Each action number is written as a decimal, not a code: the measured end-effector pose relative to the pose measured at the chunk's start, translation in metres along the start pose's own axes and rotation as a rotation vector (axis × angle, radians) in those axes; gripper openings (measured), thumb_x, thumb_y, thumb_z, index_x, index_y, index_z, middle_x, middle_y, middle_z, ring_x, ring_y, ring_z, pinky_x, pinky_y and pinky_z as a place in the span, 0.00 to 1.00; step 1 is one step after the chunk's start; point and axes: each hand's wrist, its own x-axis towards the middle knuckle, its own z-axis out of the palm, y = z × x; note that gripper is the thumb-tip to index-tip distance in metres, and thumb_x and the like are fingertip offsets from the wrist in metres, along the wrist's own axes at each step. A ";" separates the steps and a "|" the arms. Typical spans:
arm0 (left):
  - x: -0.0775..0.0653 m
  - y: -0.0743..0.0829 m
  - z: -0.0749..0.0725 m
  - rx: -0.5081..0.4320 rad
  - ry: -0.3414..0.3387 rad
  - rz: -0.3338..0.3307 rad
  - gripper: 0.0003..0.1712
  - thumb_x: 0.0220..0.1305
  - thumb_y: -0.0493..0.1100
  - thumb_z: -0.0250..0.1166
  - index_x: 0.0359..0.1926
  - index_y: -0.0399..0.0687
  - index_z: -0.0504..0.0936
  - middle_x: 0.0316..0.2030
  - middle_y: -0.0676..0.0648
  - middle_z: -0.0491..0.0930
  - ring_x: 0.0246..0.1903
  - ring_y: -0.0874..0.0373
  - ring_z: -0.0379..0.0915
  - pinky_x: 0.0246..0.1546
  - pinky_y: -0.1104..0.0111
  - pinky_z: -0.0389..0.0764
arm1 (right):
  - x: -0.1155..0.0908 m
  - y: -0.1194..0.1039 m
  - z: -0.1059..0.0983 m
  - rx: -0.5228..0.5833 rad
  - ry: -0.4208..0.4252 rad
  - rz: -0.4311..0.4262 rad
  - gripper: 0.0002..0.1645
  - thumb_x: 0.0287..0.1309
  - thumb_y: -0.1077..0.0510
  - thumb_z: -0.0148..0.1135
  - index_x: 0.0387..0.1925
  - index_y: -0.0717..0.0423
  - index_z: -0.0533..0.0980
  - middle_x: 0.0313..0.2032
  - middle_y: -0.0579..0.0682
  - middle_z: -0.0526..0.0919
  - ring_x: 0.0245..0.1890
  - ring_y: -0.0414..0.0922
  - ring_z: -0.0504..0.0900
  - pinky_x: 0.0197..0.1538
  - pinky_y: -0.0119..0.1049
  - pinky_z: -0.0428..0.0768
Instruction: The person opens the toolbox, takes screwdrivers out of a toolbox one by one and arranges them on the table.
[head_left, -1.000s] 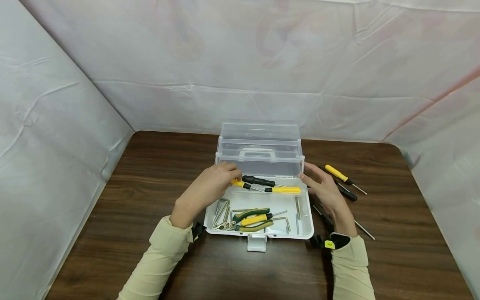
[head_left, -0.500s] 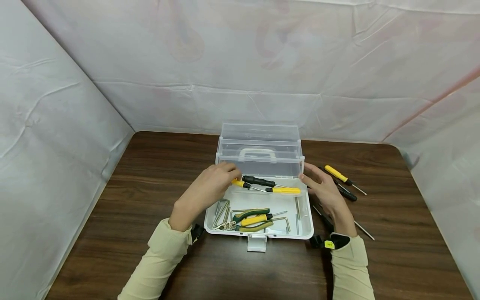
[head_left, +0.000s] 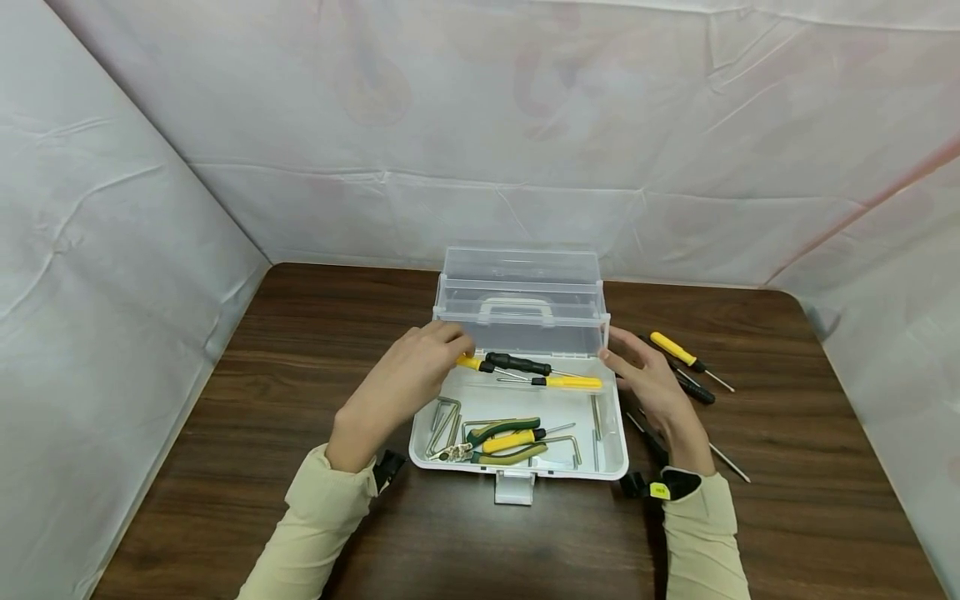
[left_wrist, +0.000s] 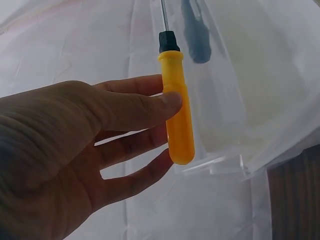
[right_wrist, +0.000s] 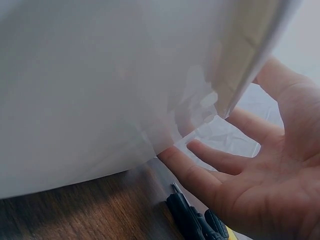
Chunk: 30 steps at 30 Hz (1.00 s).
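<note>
My left hand (head_left: 405,371) pinches the yellow handle of a screwdriver (left_wrist: 181,125) between thumb and fingers, over the back left of an open white toolbox (head_left: 621,454). The black collar and part of the shaft show past the grip. At the box's back right corner, my right hand (head_left: 660,387) holds the side, thumb at the rim and fingers along the outer wall (right_wrist: 125,110). Beside the held tool, a black-handled screwdriver (head_left: 517,363) and a yellow screwdriver (head_left: 573,382) lie along the back of the box.
Inside the box's front lie green-handled pliers (head_left: 502,428), another yellow screwdriver (head_left: 510,440) and several hex keys (head_left: 450,417). The clear lid (head_left: 521,267) stands raised behind. Right of the box, a yellow screwdriver (head_left: 672,344) and several dark-handled ones rest on the wooden table (head_left: 337,292).
My left hand has shifted slightly left with the yellow screwdriver still in its grip. The right hand stays at the box's corner.
</note>
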 end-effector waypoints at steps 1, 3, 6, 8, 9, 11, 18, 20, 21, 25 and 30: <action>-0.001 0.000 -0.001 0.002 0.007 -0.002 0.16 0.65 0.26 0.69 0.48 0.49 0.86 0.46 0.50 0.85 0.49 0.53 0.81 0.41 0.61 0.82 | 0.000 0.000 0.000 0.001 -0.001 -0.001 0.38 0.76 0.45 0.60 0.80 0.48 0.62 0.80 0.59 0.59 0.74 0.61 0.65 0.61 0.55 0.83; -0.004 -0.001 -0.003 -0.001 0.023 -0.006 0.16 0.65 0.25 0.68 0.47 0.48 0.86 0.45 0.50 0.85 0.47 0.53 0.81 0.39 0.61 0.81 | 0.000 0.000 -0.001 0.002 -0.003 -0.003 0.38 0.76 0.45 0.60 0.80 0.48 0.61 0.80 0.60 0.59 0.75 0.62 0.64 0.61 0.57 0.83; -0.009 -0.001 -0.006 -0.004 0.037 -0.018 0.18 0.63 0.23 0.68 0.46 0.48 0.86 0.45 0.50 0.85 0.46 0.53 0.80 0.38 0.62 0.81 | 0.000 0.000 -0.001 0.002 -0.006 -0.005 0.39 0.76 0.45 0.60 0.80 0.48 0.61 0.80 0.60 0.58 0.75 0.62 0.64 0.62 0.59 0.82; -0.012 -0.001 -0.008 -0.007 0.040 -0.030 0.18 0.62 0.23 0.69 0.46 0.47 0.86 0.44 0.49 0.85 0.45 0.52 0.80 0.38 0.62 0.81 | 0.000 0.000 -0.001 0.002 -0.005 -0.004 0.39 0.76 0.45 0.60 0.80 0.49 0.61 0.80 0.60 0.58 0.76 0.62 0.63 0.62 0.60 0.81; -0.013 -0.001 -0.008 -0.008 0.039 -0.037 0.18 0.62 0.23 0.69 0.46 0.47 0.86 0.44 0.49 0.84 0.44 0.52 0.80 0.38 0.62 0.81 | 0.000 0.000 -0.001 0.002 -0.004 -0.002 0.39 0.76 0.45 0.60 0.80 0.49 0.61 0.80 0.60 0.58 0.76 0.62 0.62 0.63 0.61 0.81; -0.016 -0.002 -0.010 -0.016 0.040 -0.054 0.17 0.62 0.23 0.69 0.46 0.47 0.86 0.44 0.49 0.84 0.43 0.52 0.79 0.38 0.62 0.80 | 0.000 0.001 -0.001 0.004 -0.001 0.002 0.39 0.76 0.45 0.60 0.80 0.49 0.61 0.80 0.60 0.58 0.76 0.62 0.62 0.64 0.63 0.79; -0.026 -0.008 -0.015 -0.021 0.069 -0.103 0.17 0.60 0.22 0.69 0.45 0.45 0.85 0.42 0.48 0.84 0.43 0.50 0.79 0.37 0.58 0.81 | 0.000 0.002 -0.002 0.005 -0.002 0.009 0.38 0.76 0.46 0.60 0.80 0.48 0.61 0.80 0.60 0.58 0.77 0.62 0.61 0.65 0.65 0.77; -0.029 -0.011 -0.016 -0.027 0.077 -0.117 0.18 0.59 0.23 0.71 0.45 0.45 0.85 0.43 0.48 0.84 0.43 0.50 0.79 0.38 0.57 0.82 | 0.000 0.002 -0.003 0.006 -0.004 0.008 0.38 0.76 0.46 0.60 0.80 0.48 0.61 0.80 0.60 0.58 0.77 0.62 0.61 0.65 0.65 0.77; -0.031 -0.012 -0.017 -0.030 0.081 -0.124 0.18 0.58 0.23 0.72 0.45 0.45 0.85 0.43 0.48 0.84 0.43 0.50 0.79 0.38 0.57 0.82 | 0.000 0.002 -0.003 0.007 -0.004 0.008 0.38 0.76 0.46 0.60 0.80 0.48 0.61 0.80 0.60 0.58 0.77 0.62 0.60 0.65 0.65 0.77; -0.037 -0.017 -0.016 -0.037 0.095 -0.142 0.18 0.56 0.24 0.75 0.46 0.44 0.86 0.42 0.47 0.84 0.42 0.48 0.80 0.39 0.56 0.83 | 0.001 0.002 -0.004 0.011 -0.006 0.008 0.38 0.76 0.46 0.60 0.80 0.49 0.61 0.80 0.60 0.58 0.77 0.62 0.60 0.65 0.65 0.77; -0.046 -0.022 -0.013 -0.030 0.097 -0.159 0.18 0.57 0.24 0.74 0.46 0.43 0.85 0.41 0.47 0.84 0.42 0.48 0.79 0.39 0.56 0.83 | 0.000 0.002 -0.005 0.011 -0.007 0.005 0.39 0.76 0.46 0.60 0.80 0.49 0.61 0.80 0.59 0.58 0.77 0.62 0.60 0.64 0.64 0.78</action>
